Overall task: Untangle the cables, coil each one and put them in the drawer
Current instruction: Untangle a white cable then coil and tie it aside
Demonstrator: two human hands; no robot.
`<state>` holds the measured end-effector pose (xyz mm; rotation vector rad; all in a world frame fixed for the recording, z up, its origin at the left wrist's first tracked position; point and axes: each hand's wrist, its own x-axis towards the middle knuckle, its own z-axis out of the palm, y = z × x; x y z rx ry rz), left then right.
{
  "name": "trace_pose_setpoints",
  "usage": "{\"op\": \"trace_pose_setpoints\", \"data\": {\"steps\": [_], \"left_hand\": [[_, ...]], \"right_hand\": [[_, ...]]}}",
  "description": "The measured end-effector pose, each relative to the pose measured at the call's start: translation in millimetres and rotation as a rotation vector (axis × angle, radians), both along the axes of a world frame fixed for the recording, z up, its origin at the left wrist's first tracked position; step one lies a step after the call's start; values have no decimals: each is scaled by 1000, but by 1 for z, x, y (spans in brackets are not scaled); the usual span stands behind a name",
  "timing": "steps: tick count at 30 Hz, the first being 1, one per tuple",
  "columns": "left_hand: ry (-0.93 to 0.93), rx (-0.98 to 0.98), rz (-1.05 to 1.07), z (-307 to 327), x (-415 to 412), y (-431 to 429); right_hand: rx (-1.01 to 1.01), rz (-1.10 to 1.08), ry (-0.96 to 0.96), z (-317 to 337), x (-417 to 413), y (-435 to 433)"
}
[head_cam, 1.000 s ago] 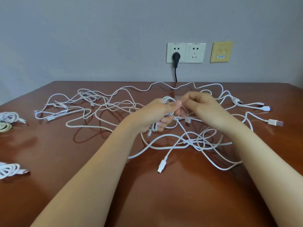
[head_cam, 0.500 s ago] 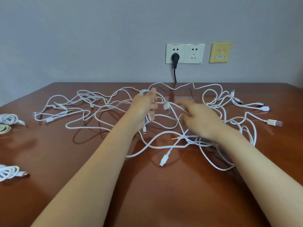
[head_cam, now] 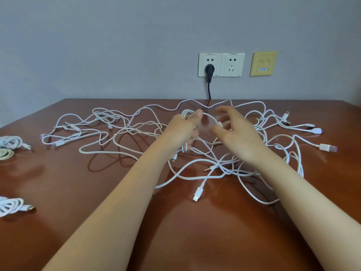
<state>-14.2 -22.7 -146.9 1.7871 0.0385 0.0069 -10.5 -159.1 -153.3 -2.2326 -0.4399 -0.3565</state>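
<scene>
**Right hand lifts off the tangle; left keeps its coil**

Nearest us, bare brown tabletop shows between our forearms, the widest open room in view. At its left edge lie a coiled white cable, a second coiled cable farther back, and a cream coil just beside that one.

Mid-table sprawls the tangle of white cables, thin glossy strands looping over one another from left to right. A flat plug points toward us and a USB plug lies out on the right.

Half a second ago our right hand lay low on the strands, pinching one. Now it is raised and blurred, thumb and fingers spread apart; we cannot tell whether it touches the strand running past the thumb. Our left hand sits about where it was, fingers clamped on a small coil, thumb up.

The farthest strands almost reach the tabletop's back edge, below the wall sockets and a black plug.
</scene>
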Motion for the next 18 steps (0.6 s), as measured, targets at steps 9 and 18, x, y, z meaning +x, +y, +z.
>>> {"op": "trace_pose_setpoints", "data": {"steps": [9,18], "left_hand": [[90,-256,-223,1,-9,-13],[129,-471,-72,4,3,4]], "right_hand": [[-22,20,-323,-7,-2,9],[-163,294,-277,1,-15,3]]}}
